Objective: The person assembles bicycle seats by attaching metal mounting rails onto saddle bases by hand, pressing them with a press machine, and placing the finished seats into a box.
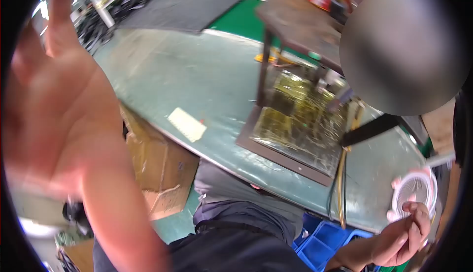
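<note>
My left hand [64, 109] is raised close to the camera at the left, blurred, with its palm in view and fingers stretched upward. Nothing shows in it. At the lower right my right hand [404, 237] is closed, its fingertips drawn together; whether anything small is between them I cannot make out. Just beyond that hand stands a small pink and white fan [415, 191]. A machine stand [300, 26] rises from the green table, with clear shiny plastic wrap [295, 119] over its base. A pale slip with rows of marks [187, 124] lies near the table's front edge.
The green table [167, 75] curves across the view, with a dark mat [187, 8] at the back. Below its edge are a cardboard box [160, 166] and blue bins [320, 242]. Cables [340, 193] hang beside the machine base. A round grey blur covers the upper right.
</note>
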Tool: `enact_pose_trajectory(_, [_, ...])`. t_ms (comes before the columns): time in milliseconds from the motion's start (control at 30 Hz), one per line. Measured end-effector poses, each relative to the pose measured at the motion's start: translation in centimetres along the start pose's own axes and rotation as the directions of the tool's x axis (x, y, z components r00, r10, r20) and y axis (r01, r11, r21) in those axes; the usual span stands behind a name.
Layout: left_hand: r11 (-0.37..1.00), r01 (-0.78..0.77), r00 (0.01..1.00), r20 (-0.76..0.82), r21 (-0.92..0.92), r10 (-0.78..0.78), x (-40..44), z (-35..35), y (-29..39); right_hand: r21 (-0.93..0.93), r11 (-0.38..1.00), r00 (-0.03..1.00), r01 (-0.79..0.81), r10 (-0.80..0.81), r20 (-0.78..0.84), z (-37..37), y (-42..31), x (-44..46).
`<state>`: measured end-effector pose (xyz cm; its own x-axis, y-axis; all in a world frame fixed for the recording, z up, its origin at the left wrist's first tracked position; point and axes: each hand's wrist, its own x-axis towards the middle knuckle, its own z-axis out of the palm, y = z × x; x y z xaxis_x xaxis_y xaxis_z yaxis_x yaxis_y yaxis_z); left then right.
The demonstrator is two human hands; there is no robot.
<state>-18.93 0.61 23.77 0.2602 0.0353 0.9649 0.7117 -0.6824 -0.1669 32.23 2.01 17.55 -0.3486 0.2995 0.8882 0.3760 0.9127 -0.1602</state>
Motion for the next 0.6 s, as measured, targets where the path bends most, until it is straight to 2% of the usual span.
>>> enact_pose_trajectory(67, [0.958, 0.048, 0.991, 0.108, 0.282, -0.081, -1.6, -5.6, -0.7, -0.182, 0.968, 0.979, -0.171, 0.146, -0.142, 1.8, -0.3, -0.4])
enact_pose_trajectory(100, [0.900, 0.072, 0.974, 0.165, 0.429, -0.157, -3.0, -8.3, -1.0, -0.231, 0.930, 0.950, -0.287, 0.245, -0.195, 1.4, 0.1, -1.4])
enact_pose_trajectory(133, [0.775, 0.073, 0.933, 0.232, 0.628, -0.276, -4.7, -11.1, -1.1, -0.303, 0.877, 0.926, -0.372, 0.327, -0.191, 0.2, 0.9, -3.2])
enact_pose_trajectory(167, [0.602, 0.098, 0.891, 0.200, 0.793, -0.408, -7.0, -13.7, -1.6, -0.461, 0.745, 0.874, -0.482, 0.448, -0.188, -1.4, 1.3, -5.4])
enact_pose_trajectory(200, [0.465, 0.040, 0.835, 0.226, 0.884, -0.502, -8.9, -16.4, -2.3, -0.606, 0.569, 0.800, -0.555, 0.564, -0.203, -3.3, 1.9, -7.4])
enact_pose_trajectory(233, [0.343, 0.005, 0.765, 0.217, 0.939, -0.606, -11.2, -19.1, -2.3, -0.765, 0.433, 0.791, -0.477, 0.592, -0.158, -5.3, 2.4, -9.9])
enact_pose_trajectory(267, [0.275, 0.033, 0.672, 0.182, 0.961, -0.718, -14.1, -22.3, -2.5, -0.890, 0.277, 0.770, -0.362, 0.627, -0.118, -7.6, 2.6, -12.5])
enact_pose_trajectory(333, [0.132, 0.100, 0.464, 0.071, 0.986, -0.883, -19.7, -27.6, -2.1, -0.947, -0.017, 0.612, -0.320, 0.759, -0.220, -11.4, 2.5, -17.7])
enact_pose_trajectory(367, [-0.033, 0.090, 0.290, -0.058, 0.995, -0.955, -20.8, -28.1, -1.3, -0.946, -0.166, 0.514, -0.279, 0.806, -0.293, -12.4, 2.1, -19.4])
enact_pose_trajectory(433, [-0.063, 0.158, 0.036, -0.070, 0.985, -0.997, -24.3, -30.8, -0.7, -0.878, -0.460, 0.311, -0.131, 0.822, -0.477, -14.2, 0.7, -22.5])
enact_pose_trajectory(467, [-0.048, 0.184, -0.090, -0.032, 0.982, -0.995, -26.0, -32.0, -0.1, -0.908, -0.397, 0.218, -0.138, 0.882, -0.419, -14.6, -0.1, -23.2])
enact_pose_trajectory(500, [-0.106, 0.317, -0.234, -0.031, 0.942, -0.972, -29.9, -34.6, 0.0, -0.872, -0.453, 0.023, -0.184, 0.885, -0.465, -15.2, -0.7, -23.9])
enact_pose_trajectory(533, [-0.150, 0.197, -0.423, -0.053, 0.969, -0.904, -29.2, -32.8, 0.6, -0.830, -0.520, -0.174, -0.201, 0.853, -0.492, -15.5, -1.3, -24.3])
enact_pose_trajectory(567, [-0.143, 0.201, -0.468, -0.033, 0.969, -0.883, -29.8, -32.8, 1.4, -0.856, -0.468, -0.188, -0.222, 0.881, -0.433, -16.7, -2.0, -27.2])
enact_pose_trajectory(600, [-0.137, 0.205, -0.512, -0.013, 0.969, -0.859, -30.4, -32.6, 2.2, -0.826, -0.464, -0.244, -0.320, 0.883, -0.401, -15.5, -3.6, -26.0])
